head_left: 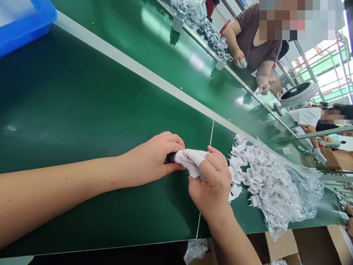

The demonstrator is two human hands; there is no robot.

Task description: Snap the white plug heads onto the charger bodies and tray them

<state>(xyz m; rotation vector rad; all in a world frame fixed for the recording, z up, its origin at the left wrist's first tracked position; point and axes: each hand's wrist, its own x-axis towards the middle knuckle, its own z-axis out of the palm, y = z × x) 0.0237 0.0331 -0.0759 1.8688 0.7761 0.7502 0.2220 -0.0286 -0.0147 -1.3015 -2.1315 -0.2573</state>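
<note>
Evidently the left hand (pixel 156 158) clamps an obscured dark piece (pixel 169 158); whether the right hand (pixel 211 178) grips is unclear.

A hand could pass over the green tabletop (pixel 91 106) beyond the left hand (pixel 160 158), up to the blue bin (pixel 30 23). White plug housings (pixel 255 176) and a clear bag (pixel 306 186) bar the way beside the right hand (pixel 211 180).

Bright windows (pixel 328 71) wash out the upper right as white glare streaks the green counter (pixel 149 44) and plastic (pixel 306 191) glints; soft shadow falls below the hands (pixel 213 176), and pixelated blocks obscure background patches.
</note>
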